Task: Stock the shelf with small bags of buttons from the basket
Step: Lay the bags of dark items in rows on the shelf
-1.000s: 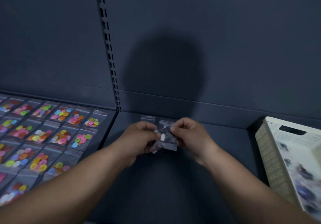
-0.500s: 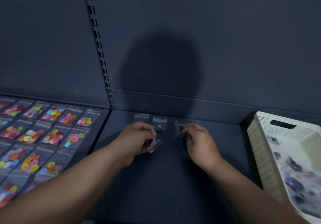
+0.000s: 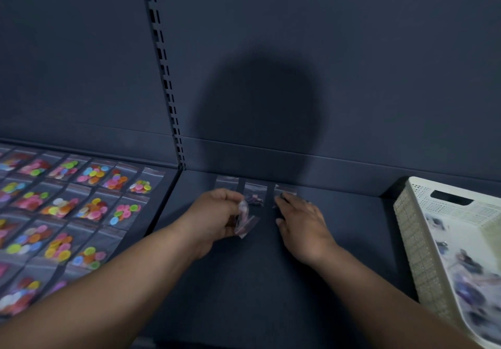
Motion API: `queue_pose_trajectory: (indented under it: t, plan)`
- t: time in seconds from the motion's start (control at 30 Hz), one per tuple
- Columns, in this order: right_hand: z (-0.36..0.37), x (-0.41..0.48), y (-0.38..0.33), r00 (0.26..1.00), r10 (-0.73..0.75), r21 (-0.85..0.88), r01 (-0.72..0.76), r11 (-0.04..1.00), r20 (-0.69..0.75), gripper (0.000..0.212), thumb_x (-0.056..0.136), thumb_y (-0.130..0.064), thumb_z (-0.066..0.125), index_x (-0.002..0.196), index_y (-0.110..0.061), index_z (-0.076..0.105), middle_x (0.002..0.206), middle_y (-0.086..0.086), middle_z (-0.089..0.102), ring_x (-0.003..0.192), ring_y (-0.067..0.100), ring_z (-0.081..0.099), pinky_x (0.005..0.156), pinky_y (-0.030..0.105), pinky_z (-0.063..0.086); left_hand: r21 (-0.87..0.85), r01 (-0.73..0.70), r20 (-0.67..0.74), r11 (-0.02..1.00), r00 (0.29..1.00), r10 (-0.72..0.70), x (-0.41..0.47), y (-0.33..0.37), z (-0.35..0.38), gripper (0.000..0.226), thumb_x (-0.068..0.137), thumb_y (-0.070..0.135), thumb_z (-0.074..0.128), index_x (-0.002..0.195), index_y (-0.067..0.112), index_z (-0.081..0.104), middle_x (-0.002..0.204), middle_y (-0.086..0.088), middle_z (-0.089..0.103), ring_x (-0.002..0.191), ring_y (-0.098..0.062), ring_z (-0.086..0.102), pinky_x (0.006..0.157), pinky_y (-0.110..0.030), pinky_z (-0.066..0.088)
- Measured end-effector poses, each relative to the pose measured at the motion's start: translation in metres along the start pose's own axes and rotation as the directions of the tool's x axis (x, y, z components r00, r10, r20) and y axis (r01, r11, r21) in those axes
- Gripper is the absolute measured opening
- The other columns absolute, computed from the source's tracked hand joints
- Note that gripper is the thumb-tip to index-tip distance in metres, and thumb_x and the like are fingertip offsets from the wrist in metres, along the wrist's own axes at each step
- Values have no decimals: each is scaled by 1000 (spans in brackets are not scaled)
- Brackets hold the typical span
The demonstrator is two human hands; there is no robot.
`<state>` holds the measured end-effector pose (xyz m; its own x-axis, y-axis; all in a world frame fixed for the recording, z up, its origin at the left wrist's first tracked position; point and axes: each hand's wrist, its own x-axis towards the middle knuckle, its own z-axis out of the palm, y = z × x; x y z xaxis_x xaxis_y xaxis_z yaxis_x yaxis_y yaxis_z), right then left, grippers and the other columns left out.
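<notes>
My left hand (image 3: 217, 213) grips a small bunch of clear button bags (image 3: 245, 221) just above the dark shelf (image 3: 244, 281). Flat on the shelf, my right hand (image 3: 301, 221) has its fingers on a bag (image 3: 284, 189) at the back. A second bag (image 3: 254, 195) with dark buttons lies between my hands, and a third bag (image 3: 226, 180) lies left of it, partly hidden by my left hand. The white basket (image 3: 423, 253) at the right holds several more bags.
The neighbouring shelf section at the left is covered with rows of bags of colourful buttons (image 3: 89, 207). A slotted upright (image 3: 165, 77) divides the two sections. The dark back panel (image 3: 352, 77) rises behind.
My hands have parted: the right one took a bag from the bunch and laid it down at the back of the shelf. The left one stays put with the remaining bags.
</notes>
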<state>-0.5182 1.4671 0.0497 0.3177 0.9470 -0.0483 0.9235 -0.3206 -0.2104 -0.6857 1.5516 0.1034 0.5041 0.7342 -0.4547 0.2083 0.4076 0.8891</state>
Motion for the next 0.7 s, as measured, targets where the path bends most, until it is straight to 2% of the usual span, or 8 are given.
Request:
queue_pose_trajectory:
  t: [0.13,0.23,0.3,0.33,0.4,0.43,0.53,0.7]
  plan:
    - [0,-2,1,999,-8,75,10,997,-31,51,98,-33,37,147,-25,25,156,-4,18,143,16,16,116,30,8,1,-20,7,1000,1000,20,-2,1,-1,26,90,-8,46,95,14,60,91,-10,64,74,-19,63,59,-27,53]
    - [-7,-4,-8,974,55,313,17,950,-218,33,96,-29,45,126,-19,54,134,3,51,124,19,45,105,31,33,-10,-43,-1,999,999,43,-3,2,1,26,89,-8,49,100,12,60,101,-10,63,83,-21,63,61,-28,54]
    - [-19,-8,-22,966,180,612,-29,790,-186,15,94,-28,51,90,-18,63,94,3,64,91,17,57,82,27,42,-41,-61,0,997,998,61,-3,3,4,27,88,-8,50,106,11,59,105,-10,63,87,-22,64,62,-29,55]
    - [-25,-12,-29,972,221,770,-83,633,-77,19,93,-29,53,78,-19,60,81,2,62,78,16,56,73,27,42,-62,-74,4,995,997,74,-3,4,6,27,88,-7,52,109,10,58,105,-10,64,88,-22,65,63,-29,55]
    - [-33,-18,-40,963,194,924,-241,297,189,21,90,-28,59,71,-19,56,72,2,60,66,14,55,64,26,42,-101,-100,20,990,995,102,-4,6,12,24,88,-3,55,109,9,57,102,-11,66,86,-23,66,64,-30,55]
    - [-35,-21,-42,952,164,933,-288,215,257,20,89,-23,61,70,-18,55,70,4,60,64,14,55,62,25,43,-114,-108,28,988,993,112,-5,7,14,21,88,-1,57,107,9,57,100,-12,67,85,-23,66,65,-30,56]
    - [-38,-24,-41,945,197,953,-286,100,263,26,87,-3,58,65,-15,51,67,9,57,63,18,54,60,26,47,-110,-110,25,988,993,113,-4,7,23,10,88,3,59,95,9,56,91,-13,67,79,-24,66,68,-33,57]
    - [-47,-28,-27,924,266,960,-278,-20,273,25,90,2,48,70,-14,47,68,8,56,64,20,59,63,28,54,11,-27,63,1000,998,26,-2,1,31,3,90,10,59,90,11,56,87,-8,68,76,-20,65,62,-29,54]
